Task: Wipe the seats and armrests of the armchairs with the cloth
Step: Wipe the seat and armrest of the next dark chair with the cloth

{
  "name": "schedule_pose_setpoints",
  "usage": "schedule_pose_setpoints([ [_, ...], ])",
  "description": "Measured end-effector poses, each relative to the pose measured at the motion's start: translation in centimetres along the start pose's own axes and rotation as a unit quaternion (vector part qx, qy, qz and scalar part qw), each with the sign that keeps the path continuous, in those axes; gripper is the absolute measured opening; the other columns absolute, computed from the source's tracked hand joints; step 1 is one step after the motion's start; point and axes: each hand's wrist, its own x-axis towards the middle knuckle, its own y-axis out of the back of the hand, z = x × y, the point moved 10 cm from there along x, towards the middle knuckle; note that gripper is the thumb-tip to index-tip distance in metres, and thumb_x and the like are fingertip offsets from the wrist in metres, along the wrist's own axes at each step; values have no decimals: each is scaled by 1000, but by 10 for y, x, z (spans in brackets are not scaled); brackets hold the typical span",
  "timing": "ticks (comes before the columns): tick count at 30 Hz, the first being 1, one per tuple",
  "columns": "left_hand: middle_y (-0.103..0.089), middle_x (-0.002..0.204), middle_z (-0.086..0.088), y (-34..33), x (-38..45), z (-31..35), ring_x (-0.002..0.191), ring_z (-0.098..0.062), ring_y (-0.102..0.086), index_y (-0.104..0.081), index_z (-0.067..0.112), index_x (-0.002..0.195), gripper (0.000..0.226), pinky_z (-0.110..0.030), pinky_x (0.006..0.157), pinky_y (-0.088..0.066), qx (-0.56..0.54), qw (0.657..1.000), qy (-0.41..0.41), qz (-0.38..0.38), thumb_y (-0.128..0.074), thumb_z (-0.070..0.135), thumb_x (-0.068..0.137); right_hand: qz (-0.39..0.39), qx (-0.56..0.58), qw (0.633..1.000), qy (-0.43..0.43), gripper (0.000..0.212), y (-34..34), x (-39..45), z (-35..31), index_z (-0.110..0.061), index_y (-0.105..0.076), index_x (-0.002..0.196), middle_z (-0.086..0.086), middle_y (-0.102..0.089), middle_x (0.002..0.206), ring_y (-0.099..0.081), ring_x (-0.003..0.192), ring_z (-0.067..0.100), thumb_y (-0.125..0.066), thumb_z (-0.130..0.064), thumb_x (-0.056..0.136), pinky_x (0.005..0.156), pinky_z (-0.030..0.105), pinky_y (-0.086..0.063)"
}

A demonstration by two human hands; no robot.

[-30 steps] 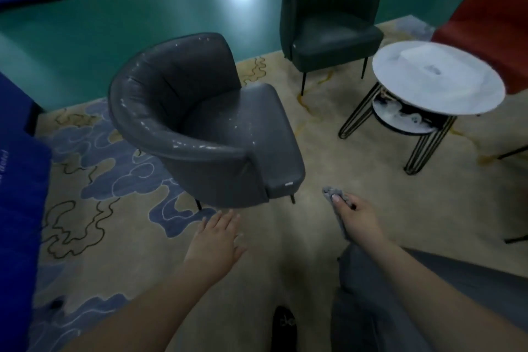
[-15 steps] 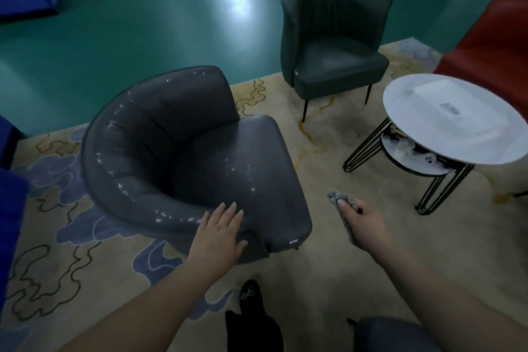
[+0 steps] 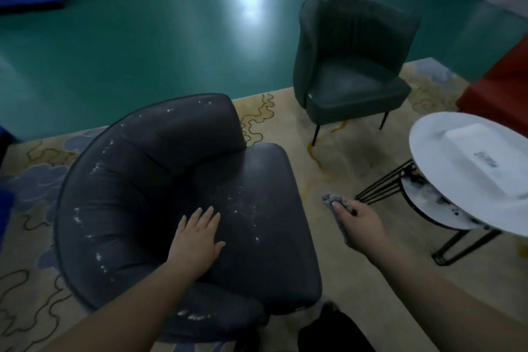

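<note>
From the head camera, the wiping looks barely begun, if at all. The near armchair (image 3: 183, 208), a tub-shaped seat in smooth dark grey leather-like upholstery with a curved, channelled back, carries pale specks and smears across its cushion and along the inner armrest curve. The left hand (image 3: 197, 240) lies flat and open, fingers spread, on that cushion, gripping nothing. The right hand (image 3: 357, 223) hovers just right of the near armchair, over the rug (image 3: 328, 168), closed around the cloth (image 3: 333, 200), a soft, bunched grey rag sticking out past the thumb; it is not touching the upholstery. Beyond the near armchair stands a second armchair (image 3: 354, 66), dark green, same rounded shape, on thin metal legs; its seat looks dull and also awaits wiping, I judge.
</note>
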Motion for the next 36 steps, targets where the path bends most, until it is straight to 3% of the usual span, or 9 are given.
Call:
schedule_pose_setpoints([
  [3, 1, 162, 3, -5, 16, -13, 149, -20, 1, -5, 24, 154, 73, -44, 119, -5, -8, 999, 45, -9, -34, 57, 96, -35, -17, 999, 24, 16, -19, 47, -19, -23, -73, 100, -12, -67, 84, -58, 76, -4, -59, -24, 92, 65, 7, -40],
  [7, 0, 162, 3, -24, 24, -31, 149, -19, 1, -4, 24, 154, 74, -44, 119, -5, -46, 988, 144, -37, -36, 56, 95, -134, -14, 989, 56, 17, -65, 118, -43, -18, -72, 100, 0, -72, 97, -62, 85, 8, -57, -17, 93, 75, 21, -47],
  [11, -4, 162, 2, -35, 20, -35, 149, -20, -3, -3, 23, 154, 76, -44, 119, -7, -83, 957, 274, -48, -37, 57, 95, -228, -41, 967, 106, 14, -109, 186, -71, -22, -68, 94, 0, -69, 98, -61, 92, 11, -56, -15, 94, 80, 19, -43],
  [17, -7, 162, 1, -34, 6, 13, 148, -20, -5, -4, 22, 154, 76, -45, 119, -8, -149, 897, 413, -55, -36, 56, 95, -358, -144, 910, 152, 18, -154, 251, -89, -10, -67, 96, 10, -68, 82, -61, 69, 18, -55, -24, 95, 61, 33, -50],
  [20, -10, 162, 3, -28, 4, 46, 148, -21, -6, -5, 22, 154, 75, -46, 119, -7, -169, 878, 444, -49, -37, 56, 95, -380, -170, 893, 174, 20, -164, 265, -88, -12, -65, 89, 10, -64, 71, -58, 51, 9, -57, -29, 94, 45, 17, -44],
  [24, -12, 161, 4, -24, -1, 80, 148, -21, -5, -6, 24, 154, 74, -47, 118, -5, -191, 861, 469, -47, -36, 57, 95, -412, -211, 862, 207, 28, -173, 262, -81, -14, -63, 107, 14, -64, 98, -64, 84, 27, -61, -37, 90, 72, 31, -50],
  [30, -11, 161, 4, -38, -15, 114, 148, -21, -5, -7, 24, 154, 76, -47, 119, -4, -228, 831, 506, -39, -38, 59, 94, -418, -233, 841, 253, 42, -164, 251, -73, -15, -58, 125, 12, -59, 114, -59, 101, 27, -64, -35, 88, 92, 37, -49],
  [33, -10, 162, 4, -58, -18, 144, 149, -20, -4, -8, 24, 154, 78, -45, 119, -4, -255, 812, 524, -39, -39, 61, 93, -419, -236, 838, 258, 44, -159, 254, -62, -16, -57, 128, 12, -58, 117, -58, 105, 27, -63, -35, 89, 95, 38, -48],
  [36, -10, 162, 4, -77, -17, 170, 148, -19, -5, -9, 24, 154, 80, -44, 119, -6, -275, 790, 547, -33, -40, 63, 91, -427, -232, 832, 268, 39, -164, 261, -49, -15, -59, 124, 12, -57, 117, -58, 99, 23, -62, -33, 90, 85, 30, -45],
])
